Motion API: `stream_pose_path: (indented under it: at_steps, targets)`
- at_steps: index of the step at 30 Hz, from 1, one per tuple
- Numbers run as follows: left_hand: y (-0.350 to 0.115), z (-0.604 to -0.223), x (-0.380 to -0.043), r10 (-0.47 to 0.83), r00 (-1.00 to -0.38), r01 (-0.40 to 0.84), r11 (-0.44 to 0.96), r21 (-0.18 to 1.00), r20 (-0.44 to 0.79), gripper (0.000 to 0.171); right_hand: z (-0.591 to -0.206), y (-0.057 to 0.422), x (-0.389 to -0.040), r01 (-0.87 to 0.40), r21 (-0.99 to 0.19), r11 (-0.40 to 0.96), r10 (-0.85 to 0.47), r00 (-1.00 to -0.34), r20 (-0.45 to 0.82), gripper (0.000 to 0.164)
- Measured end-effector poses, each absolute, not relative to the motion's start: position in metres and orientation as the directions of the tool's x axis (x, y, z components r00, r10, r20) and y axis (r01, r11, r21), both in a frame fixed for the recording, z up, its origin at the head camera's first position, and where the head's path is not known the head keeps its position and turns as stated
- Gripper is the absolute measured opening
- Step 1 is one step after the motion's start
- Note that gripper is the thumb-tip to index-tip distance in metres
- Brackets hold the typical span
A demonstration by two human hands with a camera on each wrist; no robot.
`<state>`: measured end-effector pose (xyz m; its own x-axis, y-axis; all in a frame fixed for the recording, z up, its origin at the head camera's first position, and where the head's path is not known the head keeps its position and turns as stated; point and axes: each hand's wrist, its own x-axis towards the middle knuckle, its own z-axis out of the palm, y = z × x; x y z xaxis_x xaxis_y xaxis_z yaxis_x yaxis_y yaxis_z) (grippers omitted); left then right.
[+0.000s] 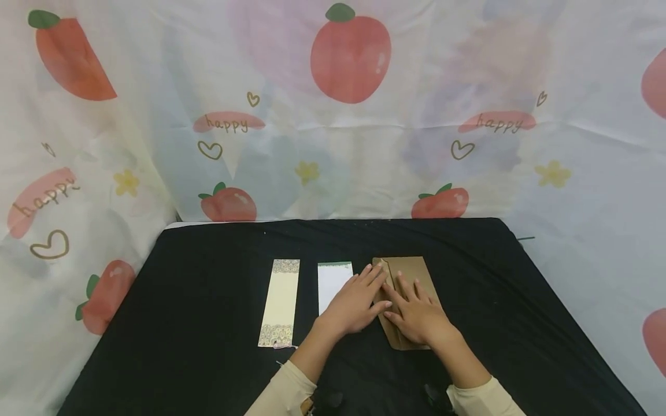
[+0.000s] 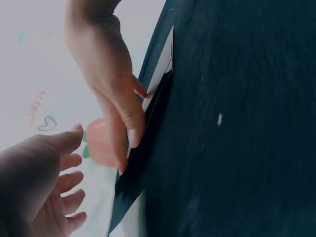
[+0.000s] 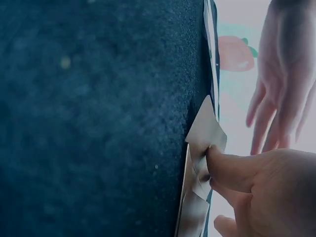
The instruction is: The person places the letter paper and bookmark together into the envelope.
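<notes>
A brown kraft envelope [image 1: 413, 267] lies on the black cloth, with a folded flap along its left side. My right hand [image 1: 418, 319] rests on it, fingers spread and nearly straight. In the right wrist view its thumb touches the flap [image 3: 203, 127]. My left hand [image 1: 350, 307] reaches over the envelope's upper left edge with extended fingers. The right wrist view shows that left hand [image 3: 289, 79] raised above the envelope, holding nothing. Just left of it lies a white note sheet [image 1: 332, 282] with a green top edge, its lower part hidden by the left hand.
Farther left lies a cream bookmark [image 1: 280, 300] with patterned ends and a small tassel [image 1: 283, 346] at its bottom. Black cloth [image 1: 208, 300] covers the table. Behind and beside it hangs a white curtain [image 1: 333, 156] printed with fruit and hearts.
</notes>
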<state>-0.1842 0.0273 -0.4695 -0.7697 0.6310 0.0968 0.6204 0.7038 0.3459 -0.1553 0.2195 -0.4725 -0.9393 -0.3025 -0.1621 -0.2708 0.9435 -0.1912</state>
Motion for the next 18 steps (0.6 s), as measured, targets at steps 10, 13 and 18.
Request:
stream_pose_path:
  at_steps: [10,13,18]
  targets:
    - [0.044,-0.49,-0.182,0.646,-0.763,0.619,0.729,0.293,0.006,0.068,-0.479,0.226,-0.157,-0.266,-0.2,0.943,-0.299,-0.94,-0.162,0.067]
    - [0.047,-0.494,-0.18,0.651,-0.759,0.622,0.733,0.275,-0.017,0.068,-0.475,0.225,-0.154,-0.264,-0.203,0.943,-0.3,-0.938,-0.172,0.066]
    - [0.048,-0.495,-0.179,0.641,-0.766,0.611,0.75,0.255,-0.051,0.067,-0.475,0.225,-0.155,-0.269,-0.173,0.948,-0.297,-0.94,-0.168,0.066]
